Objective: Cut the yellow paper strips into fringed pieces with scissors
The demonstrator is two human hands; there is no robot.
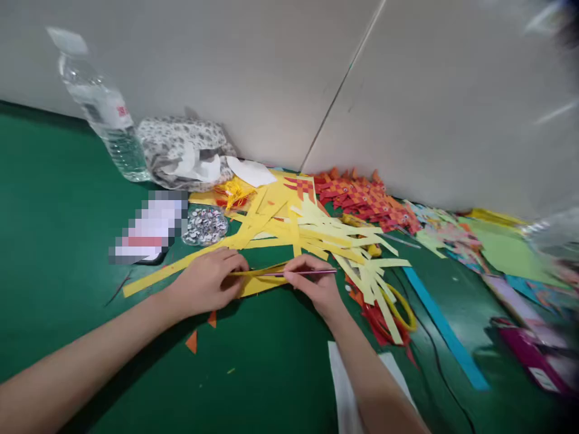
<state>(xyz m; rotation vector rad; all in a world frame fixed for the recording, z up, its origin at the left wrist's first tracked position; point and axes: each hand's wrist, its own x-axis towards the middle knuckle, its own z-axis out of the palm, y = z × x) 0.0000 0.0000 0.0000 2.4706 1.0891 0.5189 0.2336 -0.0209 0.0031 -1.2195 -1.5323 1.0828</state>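
Note:
My left hand (212, 280) has its fingers closed on a yellow paper strip (260, 284) low over the green table. Opposite it, my right hand (312, 278) pinches a thin pinkish rod (323, 272), whose kind I cannot make out. The rod lies across the strip, its tip between both hands. Just beyond my hands spreads a loose heap of yellow paper strips (271, 226), some paler than others. Small orange paper scraps (192, 342) lie on the table near my left hand.
Behind stand a water bottle (108, 114) and a patterned pouch (185, 144). A phone (151, 229) and a bag of googly eyes (205, 226) are at left. Woven red-orange paper pieces (362, 199) lie at the back, a blue strip (446, 325) and black cable (436, 355) at right.

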